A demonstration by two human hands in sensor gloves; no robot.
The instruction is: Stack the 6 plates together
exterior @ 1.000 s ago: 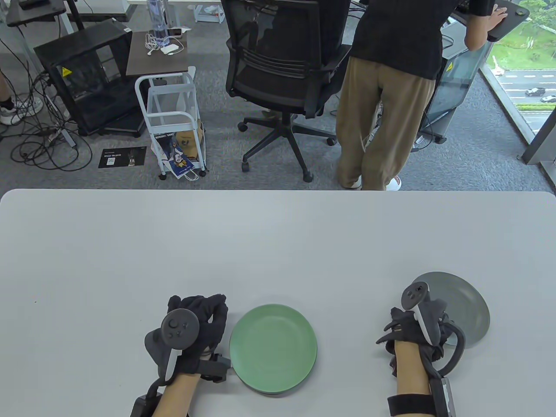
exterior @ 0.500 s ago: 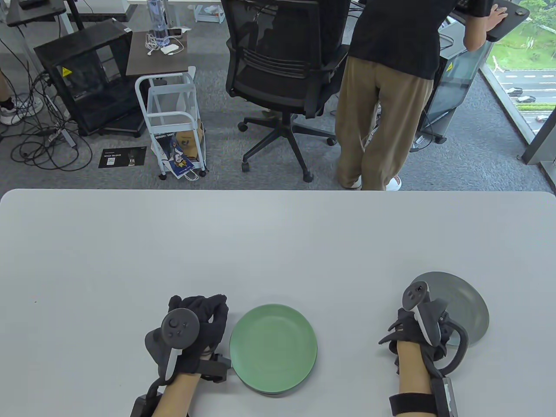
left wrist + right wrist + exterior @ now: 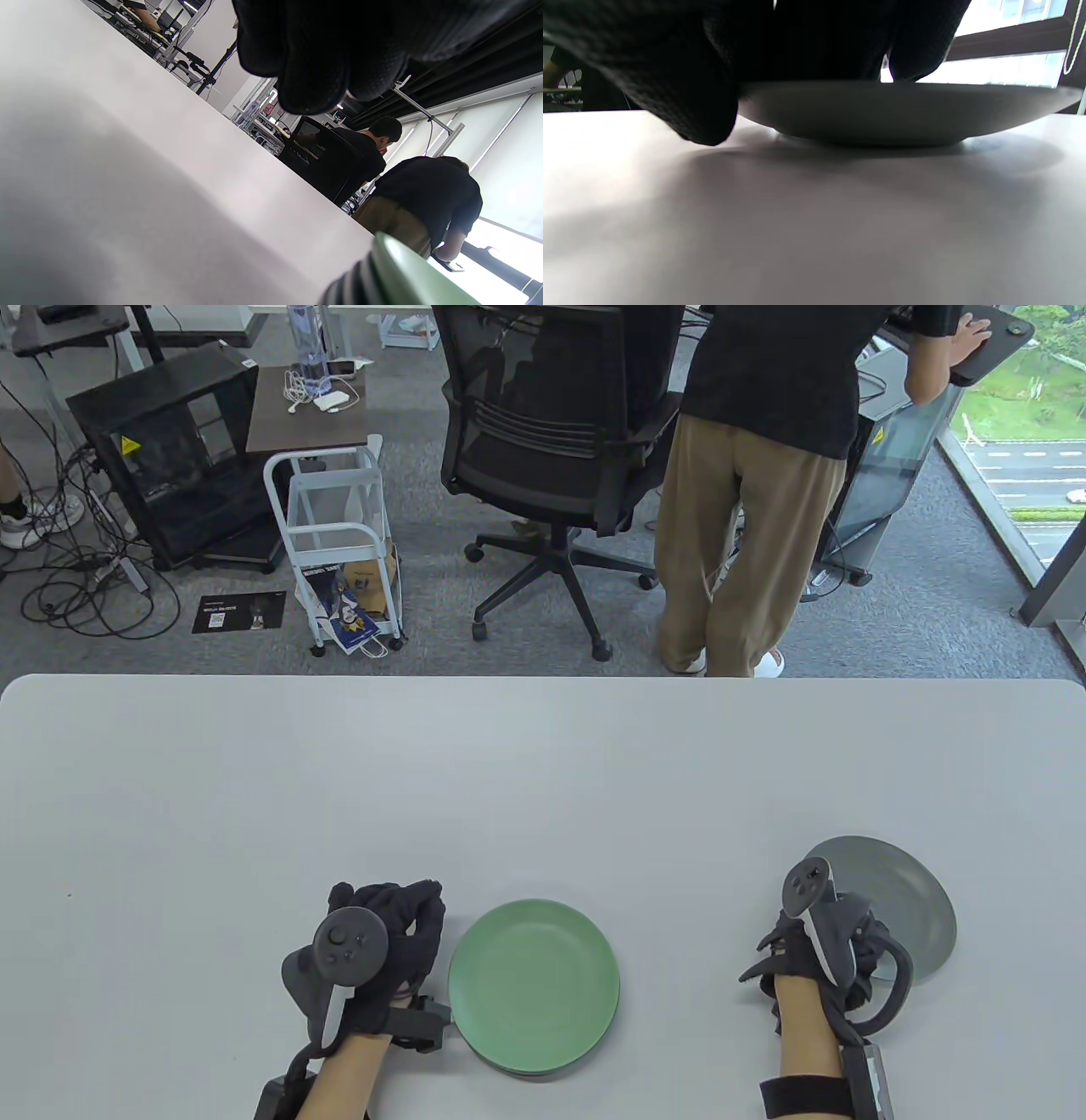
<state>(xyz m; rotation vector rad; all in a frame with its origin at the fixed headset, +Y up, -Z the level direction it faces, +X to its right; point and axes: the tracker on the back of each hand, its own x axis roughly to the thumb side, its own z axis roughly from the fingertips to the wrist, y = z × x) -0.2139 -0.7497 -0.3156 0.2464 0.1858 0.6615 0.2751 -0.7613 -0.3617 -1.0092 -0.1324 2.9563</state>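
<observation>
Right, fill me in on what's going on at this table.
A person in sensor gloves is stacking plates. A stack topped by a green plate sits near the table's front edge; the left wrist view shows several rims under it. The left hand rests just left of the stack, apart from it. The right hand has its fingers over the near rim of a lone grey plate, which sits flat on the table off to the right.
</observation>
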